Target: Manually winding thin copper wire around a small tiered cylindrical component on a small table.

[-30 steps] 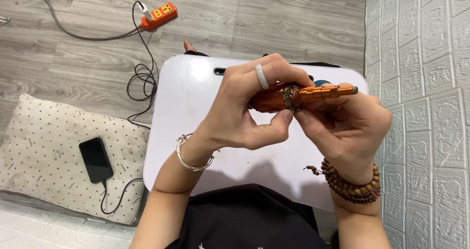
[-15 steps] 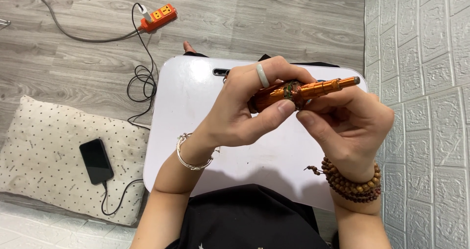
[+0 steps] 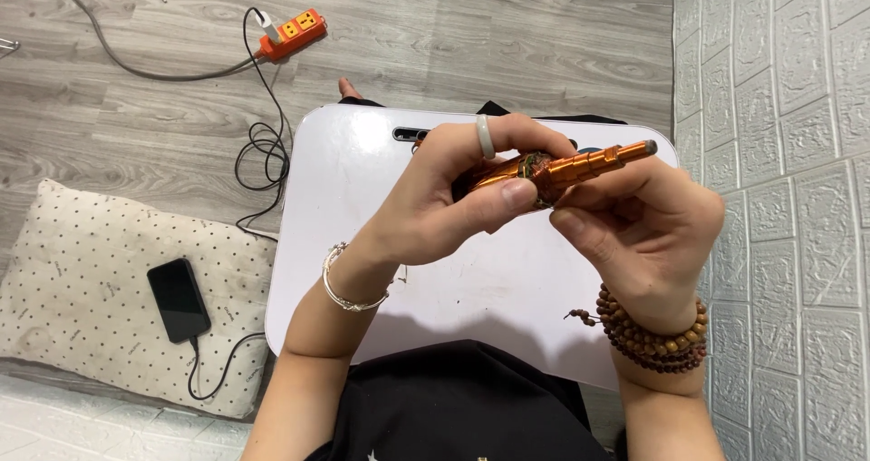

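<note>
Orange tool [image 3: 580,166] now tilted higher; white table [image 3: 362,171], grey floor [image 3: 507,53].

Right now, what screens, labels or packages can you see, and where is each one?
Phone: the only screen; a black rectangle, dark, lying on the spotted cushion at left with a black cable plugged in.
No packages or readable labels in view.

The left hand [image 3: 435,207] and right hand [image 3: 648,234] cover most of the stepped orange metal tool [image 3: 580,166], hiding its near end, while the grey cable [image 3: 136,62] runs off the top edge.
</note>
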